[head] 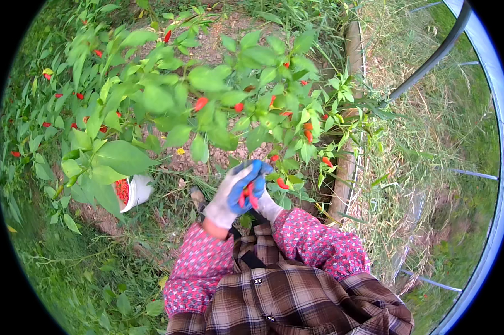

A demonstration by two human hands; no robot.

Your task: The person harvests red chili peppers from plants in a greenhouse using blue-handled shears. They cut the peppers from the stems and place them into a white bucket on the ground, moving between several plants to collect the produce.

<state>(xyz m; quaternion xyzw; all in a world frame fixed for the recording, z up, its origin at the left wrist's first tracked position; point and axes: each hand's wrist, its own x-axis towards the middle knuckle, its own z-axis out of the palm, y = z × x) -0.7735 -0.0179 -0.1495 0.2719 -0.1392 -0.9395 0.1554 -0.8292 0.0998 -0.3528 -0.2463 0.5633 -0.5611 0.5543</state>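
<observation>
My left hand (pixel 227 197), in a white work glove with blue coating, is closed around a few red chili peppers (pixel 248 196). My right hand (pixel 269 206) wears a similar glove and meets the left one from behind. Its fingers are largely hidden, so what it grips does not show. Just beyond both hands stands a leafy chili plant (pixel 258 134) bearing several red fruits. One ripe chili pepper (pixel 282 183) hangs just right of my hands. To the left, a white bucket (pixel 141 192) with many red chilies inside is partly covered by large leaves (pixel 124 158).
More chili plants (pixel 47 125) fill the left side. A pale strip like a board or pipe (pixel 347 167) edges the bed on the right, with dry grass (pixel 385 201) beyond. A dark curved pole (pixel 434 54) rises at upper right, before blue-white sheeting (pixel 492 71).
</observation>
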